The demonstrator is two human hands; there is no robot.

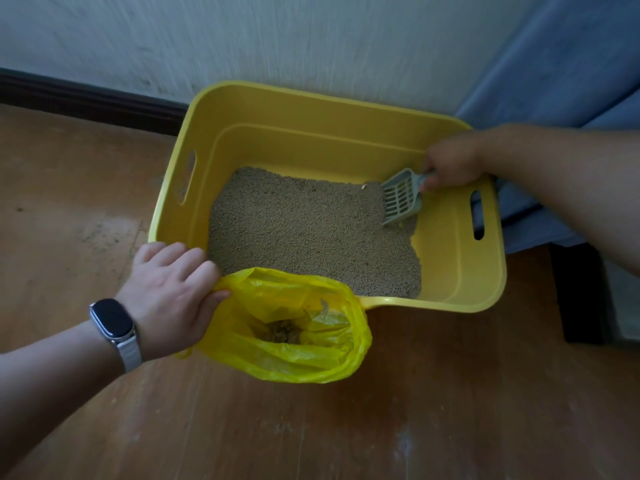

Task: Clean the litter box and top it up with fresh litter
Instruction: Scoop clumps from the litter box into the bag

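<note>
Closest to the camera is the wooden floor [415,427], then the left hand [169,296] with a watch [112,322] on the wrist. Its fingers [194,261] lie over the near-left corner of the litter box [460,271], and the thumb hooks the edge of the yellow bag [294,327] to hold the mouth open against the near rim. There's already a small pile of clumps [282,334] at the bottom of the bag.

Past that, the litter [304,230] is a fairly even bed in the box. At its far-right corner the right hand [453,161] is wrapped tight around the handle of the grey scoop [401,199], with the slotted head tipped down into the litter.

The key bit: from the right fingers the bag mouth is diagonally across the box, toward the near-left. The scoop's long axis already points roughly that way, handle far and blade near. The left hand is by far the nearer one to the bag, so I'd guess it just keeps the bag steady while the right brings each load over.

Behind the box is the wall [277,39].
</note>
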